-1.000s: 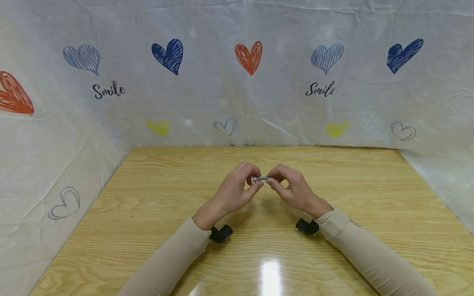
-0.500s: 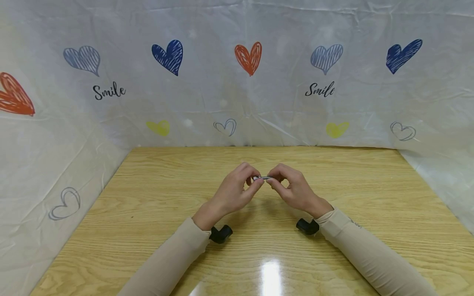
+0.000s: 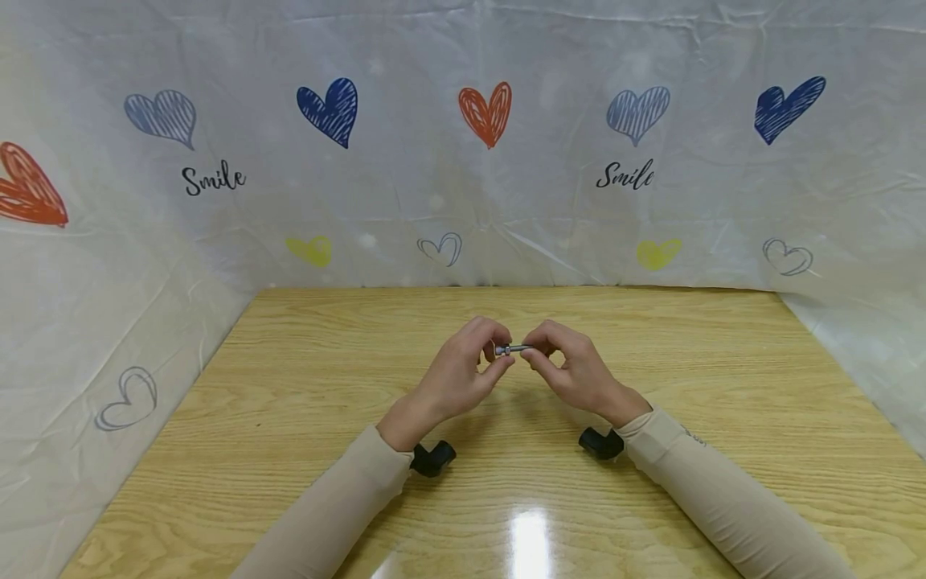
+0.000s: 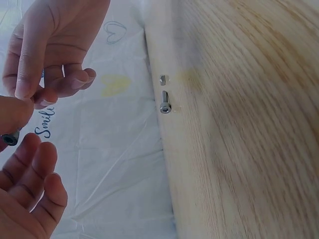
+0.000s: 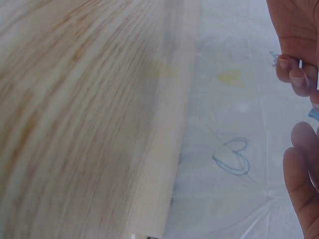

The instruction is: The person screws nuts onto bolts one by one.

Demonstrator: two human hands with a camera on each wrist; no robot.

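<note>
In the head view both hands meet over the middle of the table around a small silver bolt (image 3: 518,348) held level, its head to the left. A nut (image 3: 508,351) sits on its shank. The left hand (image 3: 456,370) has its thumb and forefinger curled about the nut, close behind the bolt head. The right hand (image 3: 579,374) pinches the far end of the shank, hiding the tip. The left wrist view shows the dark socket in the bolt head (image 4: 10,139) beside the left thumb. In the right wrist view the hands are cut by the frame's edge.
The left wrist view shows another socket-head bolt (image 4: 165,105) and a loose nut (image 4: 163,79) lying on the wooden table (image 4: 239,124) towards its back edge. A white curtain (image 3: 405,193) printed with hearts stands behind. Black wrist mounts (image 3: 432,458) hang below the sleeves.
The left thumb and forefinger closed over the nut half a second ago and now stand slightly apart, showing more of it. The right hand has stayed still on the shank.
</note>
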